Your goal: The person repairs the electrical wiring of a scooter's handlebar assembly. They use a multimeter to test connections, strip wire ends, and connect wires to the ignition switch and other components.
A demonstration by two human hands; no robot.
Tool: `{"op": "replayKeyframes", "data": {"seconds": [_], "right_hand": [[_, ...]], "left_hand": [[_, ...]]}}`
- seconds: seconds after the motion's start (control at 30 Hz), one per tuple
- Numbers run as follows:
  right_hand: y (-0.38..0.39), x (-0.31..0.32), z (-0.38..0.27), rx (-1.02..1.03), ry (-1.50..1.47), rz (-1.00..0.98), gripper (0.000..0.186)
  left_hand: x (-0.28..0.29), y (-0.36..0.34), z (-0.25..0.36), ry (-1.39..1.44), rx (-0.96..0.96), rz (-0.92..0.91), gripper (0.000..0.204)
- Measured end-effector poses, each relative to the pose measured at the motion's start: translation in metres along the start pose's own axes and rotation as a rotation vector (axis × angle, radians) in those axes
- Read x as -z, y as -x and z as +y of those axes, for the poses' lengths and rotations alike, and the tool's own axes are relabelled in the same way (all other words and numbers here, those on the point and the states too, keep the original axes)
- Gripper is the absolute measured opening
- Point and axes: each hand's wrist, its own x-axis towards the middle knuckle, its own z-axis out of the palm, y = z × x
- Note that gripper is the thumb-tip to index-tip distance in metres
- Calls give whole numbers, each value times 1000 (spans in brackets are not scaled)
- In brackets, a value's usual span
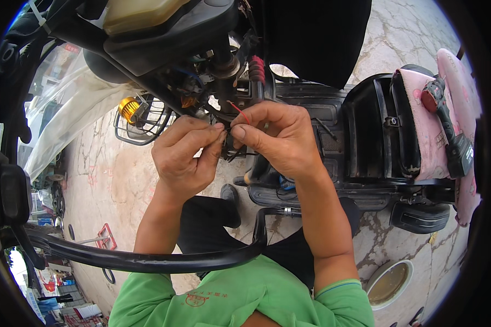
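My left hand [186, 155] is closed in a pinch, thumb against fingertips, beside the front column of a scooter. What it pinches is too small to make out. Close to its right, my right hand [281, 139] pinches as well, and a thin red wire [238, 110] runs into its fingers. The two sets of fingertips almost meet. Just beyond them are the exposed steering column [223, 65] and loose dark wiring [233, 152]. A red coil spring [256, 69] stands behind my right hand.
A black handlebar [147, 262] crosses in front of my forearms. The black footboard [327, 114] extends right, to a pink-covered seat [420, 92] bearing a cordless power tool [447, 128]. A yellow-ringed lamp [129, 110] and wire basket [147, 122] are left; a basin [390, 283] sits lower right.
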Motion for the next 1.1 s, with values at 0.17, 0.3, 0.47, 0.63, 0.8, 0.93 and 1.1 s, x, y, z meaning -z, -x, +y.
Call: {"op": "replayKeyframes", "data": {"seconds": [0.17,0.3,0.47,0.63,0.8,0.93,1.1], "right_hand": [[-4,-4,-1,53,-106,111,10],[-11,-3,6,133,-45,236,9],[-16,-15,10,183,-17,331,8],[-20,-15,20,197,-13,303,10],[-27,-19,24,208,-133,301,9],[-28,-21,18,123,-319,323,12],[-27,-21,17,105,-247,326,12]], "left_hand": [[-3,-8,-14,44,70,-86,27],[-13,-23,-23,-287,124,-16,32],[-27,-28,-35,-603,47,77,32],[-28,-33,-35,-573,186,70,30],[-24,-32,-38,-604,110,55,21],[-22,-20,-40,-502,156,116,19],[-21,-11,-50,-481,95,164,21]]}}
